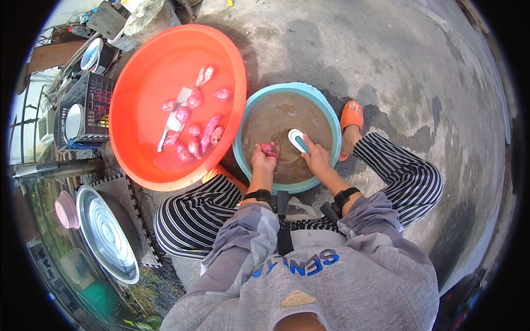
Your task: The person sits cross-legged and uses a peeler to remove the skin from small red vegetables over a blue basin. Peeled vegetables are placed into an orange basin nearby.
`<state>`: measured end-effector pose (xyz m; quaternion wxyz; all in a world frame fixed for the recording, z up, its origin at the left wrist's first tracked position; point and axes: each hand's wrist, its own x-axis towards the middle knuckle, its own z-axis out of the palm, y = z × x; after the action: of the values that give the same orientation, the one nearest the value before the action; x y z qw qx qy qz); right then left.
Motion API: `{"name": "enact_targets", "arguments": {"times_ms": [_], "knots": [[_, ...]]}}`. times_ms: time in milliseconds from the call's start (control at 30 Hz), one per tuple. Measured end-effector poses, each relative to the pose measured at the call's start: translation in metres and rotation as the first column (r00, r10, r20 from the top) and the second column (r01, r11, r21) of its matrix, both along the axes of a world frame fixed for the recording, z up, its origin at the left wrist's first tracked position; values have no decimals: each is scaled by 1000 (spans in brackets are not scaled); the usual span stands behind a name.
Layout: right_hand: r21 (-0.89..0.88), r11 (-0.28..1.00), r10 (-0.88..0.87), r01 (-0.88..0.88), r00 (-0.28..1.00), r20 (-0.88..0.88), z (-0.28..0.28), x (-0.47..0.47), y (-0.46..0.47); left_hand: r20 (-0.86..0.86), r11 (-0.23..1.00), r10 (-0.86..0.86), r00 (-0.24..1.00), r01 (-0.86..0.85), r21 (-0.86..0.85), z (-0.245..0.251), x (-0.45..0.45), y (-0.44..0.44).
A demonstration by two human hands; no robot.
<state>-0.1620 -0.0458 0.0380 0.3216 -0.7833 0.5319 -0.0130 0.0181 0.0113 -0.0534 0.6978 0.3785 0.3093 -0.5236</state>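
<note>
My left hand (263, 159) is closed around a reddish-purple sweet potato (269, 149), held over the murky brown water (285, 111) of a light blue basin (237, 140). In my right hand (318, 159) is a white and teal scrubbing brush (297, 139), a short way to the right of the sweet potato; its bristles are hidden from above. Left of the blue basin stands a large orange tub (136, 74). Several reddish sweet potatoes (193, 99) lie inside it, along with a long white utensil (169, 126) partly beneath them.
A dark plastic crate (89, 101) stands left of the orange tub. Nearer me on that side are a wide metal basin (109, 233) and a small pink basin (66, 209). Concrete ground (397, 62), wet in patches, stretches to the right. My orange sandal (352, 115) is beside the blue basin.
</note>
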Motion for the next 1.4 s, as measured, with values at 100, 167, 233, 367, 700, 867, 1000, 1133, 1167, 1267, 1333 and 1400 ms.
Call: {"name": "enact_targets", "arguments": {"times_ms": [100,167,233,367,700,867,1000,1133,1167,1267,1333,1400], "knots": [[231,959,-197,165,972,127,5,7,3,42,998,-43,998,44,-33,7,-2,-2],[640,741,-449,204,859,245,13,19,9,220,997,-71,973,78,-22,13,-4,-9],[803,582,-513,130,825,239,23,31,15,240,997,-16,971,-2,74,17,-10,-11],[765,561,-576,315,813,87,38,44,11,125,999,11,992,-4,-53,18,-20,-7],[668,660,-553,343,824,124,44,52,21,81,991,83,993,-73,-113,15,-21,-8],[535,730,-562,425,819,116,51,52,15,103,996,-35,994,44,-77,10,-25,-2],[635,734,-417,241,898,141,43,46,24,217,991,22,976,8,-135,13,-21,-3],[453,810,-438,373,898,42,10,32,8,95,926,-317,944,330,-184,25,-23,1],[290,882,-400,372,916,40,3,27,7,109,915,-346,932,361,-180,26,-24,1],[-2,929,-370,370,929,0,-11,20,3,140,908,-364,921,385,-168,23,-23,2],[427,818,-505,385,837,211,-9,16,1,246,854,-451,858,495,-159,19,-22,0],[679,681,-539,276,816,209,-3,16,-1,349,797,-539,767,598,-85,16,-21,0]]}}
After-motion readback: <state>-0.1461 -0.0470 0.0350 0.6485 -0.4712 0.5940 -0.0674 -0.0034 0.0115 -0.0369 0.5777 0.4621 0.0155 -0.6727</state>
